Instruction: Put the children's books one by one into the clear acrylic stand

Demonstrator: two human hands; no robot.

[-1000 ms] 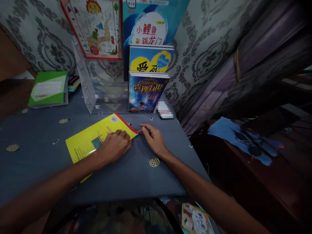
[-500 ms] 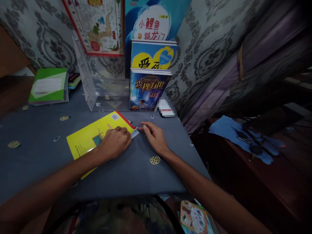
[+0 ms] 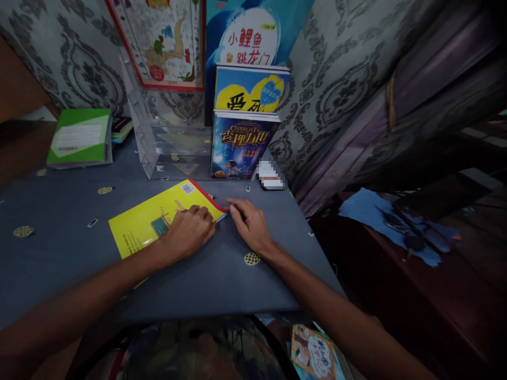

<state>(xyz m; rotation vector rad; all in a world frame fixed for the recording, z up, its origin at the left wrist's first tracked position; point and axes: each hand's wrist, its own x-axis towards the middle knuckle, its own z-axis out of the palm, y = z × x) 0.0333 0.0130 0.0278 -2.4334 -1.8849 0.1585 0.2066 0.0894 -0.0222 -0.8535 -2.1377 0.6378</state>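
Observation:
A yellow book point(image 3: 146, 224) with a red spine lies back cover up on the grey tablecloth point(image 3: 59, 248). My left hand point(image 3: 190, 232) rests on its near right corner with the fingers curled down onto the cover. My right hand point(image 3: 249, 224) lies on the cloth just right of that corner, fingers together, fingertips touching the book's edge. Whether anything is pinched between those fingers I cannot make out.
Two picture books point(image 3: 240, 142) stand upright in a clear plastic holder point(image 3: 166, 148) at the back, larger books behind them. A green book point(image 3: 79, 137) lies far left. The table edge drops off right, beside a dark wooden surface with blue cloth point(image 3: 388, 221).
The book's corner had lifted a little, showing a white page edge half a second ago; now it lies flat again. Both hands have stayed at the corner.

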